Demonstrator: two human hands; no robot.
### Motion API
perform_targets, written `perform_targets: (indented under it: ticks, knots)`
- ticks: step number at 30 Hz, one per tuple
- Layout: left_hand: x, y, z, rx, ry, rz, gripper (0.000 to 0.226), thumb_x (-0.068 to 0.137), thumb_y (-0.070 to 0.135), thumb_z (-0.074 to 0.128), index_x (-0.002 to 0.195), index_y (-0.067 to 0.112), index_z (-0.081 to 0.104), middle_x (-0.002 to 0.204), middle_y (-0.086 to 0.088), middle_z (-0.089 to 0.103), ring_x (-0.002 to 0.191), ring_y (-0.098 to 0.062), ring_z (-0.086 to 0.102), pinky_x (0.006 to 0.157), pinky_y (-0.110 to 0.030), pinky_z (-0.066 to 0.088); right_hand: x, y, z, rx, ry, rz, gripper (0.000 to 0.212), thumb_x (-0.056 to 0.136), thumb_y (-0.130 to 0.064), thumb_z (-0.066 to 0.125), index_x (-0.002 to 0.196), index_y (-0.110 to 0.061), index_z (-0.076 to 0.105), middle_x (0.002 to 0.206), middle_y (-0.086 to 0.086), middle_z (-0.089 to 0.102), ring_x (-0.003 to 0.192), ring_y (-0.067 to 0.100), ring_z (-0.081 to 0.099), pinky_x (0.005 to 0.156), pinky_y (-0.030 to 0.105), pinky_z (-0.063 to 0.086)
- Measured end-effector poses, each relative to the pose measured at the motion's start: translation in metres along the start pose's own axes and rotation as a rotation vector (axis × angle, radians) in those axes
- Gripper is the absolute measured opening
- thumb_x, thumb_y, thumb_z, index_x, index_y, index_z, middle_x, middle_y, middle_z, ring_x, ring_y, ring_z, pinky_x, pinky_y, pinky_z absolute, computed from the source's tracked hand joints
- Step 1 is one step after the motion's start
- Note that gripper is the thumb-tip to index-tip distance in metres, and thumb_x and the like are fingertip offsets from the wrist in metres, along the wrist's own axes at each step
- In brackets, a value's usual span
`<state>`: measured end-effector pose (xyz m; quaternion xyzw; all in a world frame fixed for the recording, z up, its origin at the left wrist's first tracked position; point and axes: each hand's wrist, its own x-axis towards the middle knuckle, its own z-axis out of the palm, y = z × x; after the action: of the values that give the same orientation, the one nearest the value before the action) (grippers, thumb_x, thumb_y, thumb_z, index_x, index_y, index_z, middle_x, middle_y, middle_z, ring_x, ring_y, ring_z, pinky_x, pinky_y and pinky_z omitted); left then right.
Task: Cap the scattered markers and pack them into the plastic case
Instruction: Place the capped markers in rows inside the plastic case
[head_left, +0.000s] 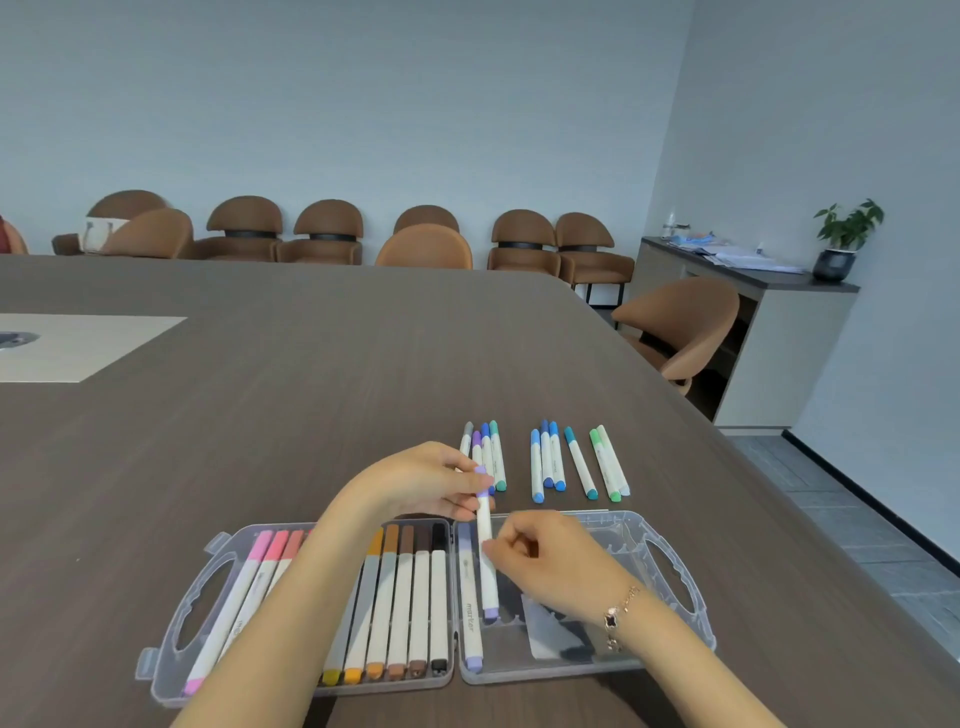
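Note:
A clear plastic case (670, 561) lies open in front of me on the table. Its left half holds a row of capped markers (415, 603) from pink to black. In the right half lies one lilac marker (470, 613). A second lilac-capped marker (485, 545) is held over the right half, its lower end down in the case: my left hand (415, 480) pinches its upper cap end and my right hand (540, 561) grips its white barrel. Behind the case, several capped markers lie in two groups, purple-blue-green (488, 454) and blue-green (576, 462).
The dark wood table (311, 389) stretches far ahead, with a light inlay panel (78, 345) at the left. Brown chairs (426, 244) line the far wall. The table's right edge drops to a grey floor, near a sideboard with a potted plant (844, 239).

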<state>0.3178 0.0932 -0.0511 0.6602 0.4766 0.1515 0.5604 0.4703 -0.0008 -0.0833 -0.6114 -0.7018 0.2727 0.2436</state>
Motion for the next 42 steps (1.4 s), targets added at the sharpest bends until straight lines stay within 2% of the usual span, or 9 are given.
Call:
perform_targets:
  ticks: [4, 12, 16, 20, 25, 30, 33, 38, 42]
  knots:
    - [0.003, -0.005, -0.003, -0.077, -0.080, -0.069, 0.030, 0.088, 0.019, 0.064, 0.112, 0.001, 0.064, 0.097, -0.012, 0.069, 0.082, -0.014, 0.067, 0.088, -0.030, 0.055, 0.002, 0.004, 0.008, -0.081, -0.008, 0.051, 0.037, 0.090, -0.046, 0.053, 0.065, -0.019, 0.051, 0.055, -0.007, 0.044, 0.051, 0.005, 0.042, 0.054, 0.013, 0.035]
    - [0.005, -0.006, -0.001, -0.093, -0.084, -0.096, 0.024, 0.088, 0.014, 0.064, 0.109, 0.003, 0.064, 0.091, -0.010, 0.068, 0.073, -0.011, 0.068, 0.074, -0.024, 0.058, 0.003, 0.004, 0.007, 0.035, -0.060, 0.075, 0.035, 0.092, -0.034, 0.053, 0.060, -0.018, 0.052, 0.053, -0.007, 0.041, 0.045, 0.004, 0.038, 0.048, 0.009, 0.033]
    - [0.006, -0.008, 0.003, 0.148, -0.070, -0.078, 0.023, 0.084, 0.024, 0.070, 0.102, 0.009, 0.068, 0.086, -0.003, 0.070, 0.076, -0.010, 0.067, 0.083, -0.027, 0.057, -0.001, 0.003, 0.003, -0.006, -0.184, 0.039, 0.034, 0.092, -0.035, 0.053, 0.062, -0.020, 0.051, 0.053, -0.008, 0.042, 0.048, 0.004, 0.038, 0.052, 0.014, 0.035]
    - [0.009, -0.016, 0.000, 0.606, 0.084, 0.117, 0.033, 0.071, 0.049, 0.076, 0.095, 0.028, 0.068, 0.088, 0.010, 0.058, 0.079, -0.005, 0.056, 0.068, -0.020, 0.044, -0.003, 0.004, -0.001, 0.009, -0.249, 0.043, 0.023, 0.089, -0.036, 0.058, 0.073, -0.020, 0.057, 0.060, -0.007, 0.049, 0.054, 0.005, 0.042, 0.055, 0.016, 0.038]
    - [0.011, -0.025, -0.004, 0.625, -0.022, 0.075, 0.051, 0.070, 0.057, 0.073, 0.110, 0.029, 0.059, 0.095, 0.009, 0.057, 0.083, -0.005, 0.054, 0.070, -0.019, 0.044, 0.000, 0.006, -0.003, -0.015, -0.291, 0.050, 0.022, 0.085, -0.040, 0.064, 0.078, -0.019, 0.059, 0.064, -0.006, 0.050, 0.057, 0.004, 0.043, 0.059, 0.018, 0.040]
    - [0.017, -0.030, -0.003, 0.576, -0.062, 0.062, 0.043, 0.069, 0.055, 0.074, 0.099, 0.025, 0.065, 0.084, 0.011, 0.059, 0.076, -0.004, 0.054, 0.070, -0.021, 0.044, -0.001, 0.006, -0.002, -0.019, -0.337, 0.080, 0.025, 0.084, -0.042, 0.065, 0.072, -0.022, 0.056, 0.063, -0.007, 0.048, 0.059, 0.006, 0.043, 0.062, 0.022, 0.041]
    - [0.019, -0.030, -0.003, 0.568, -0.061, 0.024, 0.039, 0.068, 0.055, 0.075, 0.092, 0.026, 0.065, 0.085, 0.011, 0.059, 0.078, -0.006, 0.054, 0.072, -0.024, 0.044, 0.003, -0.001, -0.019, -0.084, -0.415, 0.111, 0.020, 0.085, -0.039, 0.063, 0.077, -0.021, 0.062, 0.068, -0.003, 0.058, 0.060, 0.003, 0.048, 0.062, 0.018, 0.044]
    - [0.021, -0.026, -0.001, 0.552, -0.073, -0.007, 0.028, 0.071, 0.049, 0.076, 0.082, 0.028, 0.062, 0.077, 0.014, 0.053, 0.072, -0.004, 0.048, 0.068, -0.021, 0.039, 0.085, 0.004, -0.036, -0.211, -0.048, 0.166, 0.026, 0.094, -0.026, 0.052, 0.092, -0.004, 0.066, 0.085, 0.015, 0.065, 0.070, 0.012, 0.055, 0.059, 0.015, 0.042]
    - [0.022, -0.028, -0.001, 0.524, -0.052, -0.011, 0.025, 0.070, 0.048, 0.077, 0.076, 0.031, 0.060, 0.075, 0.015, 0.052, 0.072, -0.005, 0.049, 0.075, -0.024, 0.042, 0.147, 0.001, -0.010, -0.361, -0.038, 0.196, 0.040, 0.095, -0.034, 0.050, 0.064, -0.009, 0.048, 0.063, 0.004, 0.045, 0.058, 0.013, 0.046, 0.055, 0.016, 0.036]
